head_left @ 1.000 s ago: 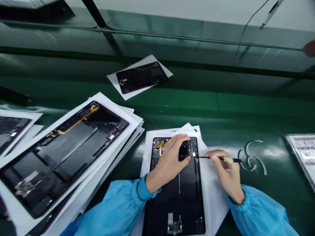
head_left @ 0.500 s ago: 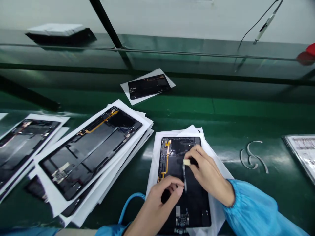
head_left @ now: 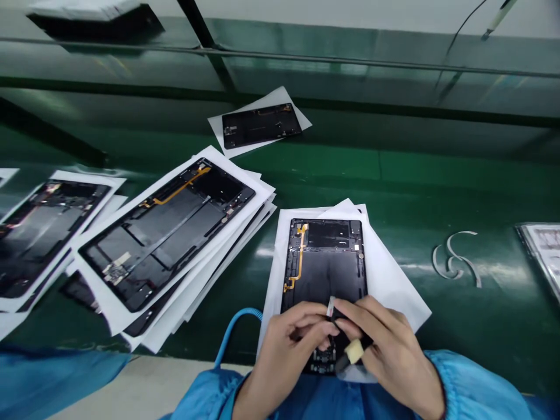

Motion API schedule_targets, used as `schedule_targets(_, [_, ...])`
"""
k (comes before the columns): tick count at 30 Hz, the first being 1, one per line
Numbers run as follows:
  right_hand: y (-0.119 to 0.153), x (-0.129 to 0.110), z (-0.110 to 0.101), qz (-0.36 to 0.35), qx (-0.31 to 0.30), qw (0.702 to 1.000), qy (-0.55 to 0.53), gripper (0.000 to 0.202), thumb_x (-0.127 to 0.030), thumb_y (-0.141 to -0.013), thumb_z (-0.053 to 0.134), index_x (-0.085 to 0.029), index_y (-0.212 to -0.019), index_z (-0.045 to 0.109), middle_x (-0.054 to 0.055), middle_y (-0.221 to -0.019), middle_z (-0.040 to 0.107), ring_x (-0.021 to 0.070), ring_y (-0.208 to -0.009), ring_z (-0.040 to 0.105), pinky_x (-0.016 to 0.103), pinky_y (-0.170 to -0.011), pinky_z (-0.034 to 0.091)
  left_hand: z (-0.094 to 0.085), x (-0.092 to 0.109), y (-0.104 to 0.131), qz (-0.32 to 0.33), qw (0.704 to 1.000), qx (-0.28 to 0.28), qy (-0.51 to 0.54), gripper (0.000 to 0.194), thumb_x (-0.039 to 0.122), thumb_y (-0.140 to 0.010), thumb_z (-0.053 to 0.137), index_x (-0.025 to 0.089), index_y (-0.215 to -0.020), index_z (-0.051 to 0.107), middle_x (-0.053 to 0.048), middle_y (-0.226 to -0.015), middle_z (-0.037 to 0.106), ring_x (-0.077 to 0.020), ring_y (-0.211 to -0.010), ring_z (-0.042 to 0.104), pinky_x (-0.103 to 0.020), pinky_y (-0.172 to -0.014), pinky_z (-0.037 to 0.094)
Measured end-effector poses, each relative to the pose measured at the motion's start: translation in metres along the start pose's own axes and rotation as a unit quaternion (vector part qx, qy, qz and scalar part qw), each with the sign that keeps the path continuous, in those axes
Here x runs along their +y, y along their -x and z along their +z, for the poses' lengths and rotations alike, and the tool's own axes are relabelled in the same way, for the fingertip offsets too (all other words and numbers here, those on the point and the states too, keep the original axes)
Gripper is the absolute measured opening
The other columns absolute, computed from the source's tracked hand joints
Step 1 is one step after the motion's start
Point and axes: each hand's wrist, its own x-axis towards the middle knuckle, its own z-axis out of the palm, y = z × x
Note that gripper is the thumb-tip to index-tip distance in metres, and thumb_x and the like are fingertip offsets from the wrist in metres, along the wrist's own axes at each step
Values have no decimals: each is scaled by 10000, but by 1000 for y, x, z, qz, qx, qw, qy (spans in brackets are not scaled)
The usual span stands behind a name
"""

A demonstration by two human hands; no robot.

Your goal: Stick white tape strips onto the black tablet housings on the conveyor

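Note:
Low in the middle, my left hand [head_left: 293, 344] and my right hand [head_left: 394, 344] come together over the bottom part of an open black tablet housing [head_left: 328, 268]. Both are closed, fingertips pinching a thin flat ribbon cable, whose pale silver end [head_left: 331, 305] pokes up between them. A cream-coloured tab [head_left: 354, 351] shows below my right fingers; its link to the cable is hidden. An orange flex cable [head_left: 301, 256] runs down the housing's left side, and a small circuit board [head_left: 322, 363] shows below my left fingers. White paper sheets [head_left: 389, 274] lie under the housing.
Left stands a stack of similar housings [head_left: 175, 221] between papers, with another pile [head_left: 52, 227] beyond. One more housing [head_left: 262, 125] lies at the back. Curled white strips [head_left: 455, 259] and a clear-edged tray [head_left: 542, 262] are right. A blue coiled cord [head_left: 227, 335] runs near my left sleeve.
My right hand has come down toward my left, bringing the ribbon cable and cream tab lower over the housing. The camera view has tilted down.

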Motion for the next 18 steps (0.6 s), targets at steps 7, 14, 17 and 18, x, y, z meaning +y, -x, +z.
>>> schedule_targets(7, [-4, -4, -15, -96, -26, 984, 148, 419, -38, -946, 242, -69, -1231, 547, 100, -864, 693, 164, -625, 659, 282, -558, 553, 0, 5, 1, 226, 954, -19, -196, 180, 180, -932, 574, 255, -969, 734, 1, -781, 739, -139, -675, 693, -198, -662, 579])
schedule_targets(14, [-2, -18, -24, -144, -58, 932, 327, 411, 29, -854, 283, 77, -1155, 560, 160, -774, 679, 210, -496, 607, 333, -417, 445, 5, 6, -3, 372, 879, -75, -289, 367, 21, -936, 429, 200, -1201, 609, -70, -948, 728, -172, -796, 692, -248, -766, 587])
schedule_targets(17, [-1, -21, -21, -133, -59, 933, 329, 398, 16, -844, 296, 61, -1138, 561, 166, -797, 673, 213, -504, 604, 333, -422, 431, 2, 9, -4, 422, 838, -74, -338, 421, -26, -900, 413, 161, -1244, 569, -106, -1005, 732, -196, -858, 705, -265, -816, 587])
schedule_targets(18, [-1, -22, -19, -126, -56, 936, 323, 388, 15, -841, 301, 44, -1125, 563, 154, -789, 667, 208, -501, 598, 329, -425, 427, -1, 10, -3, 427, 828, -78, -356, 430, -26, -899, 407, 158, -1257, 556, -112, -1027, 732, -203, -876, 709, -271, -833, 585])
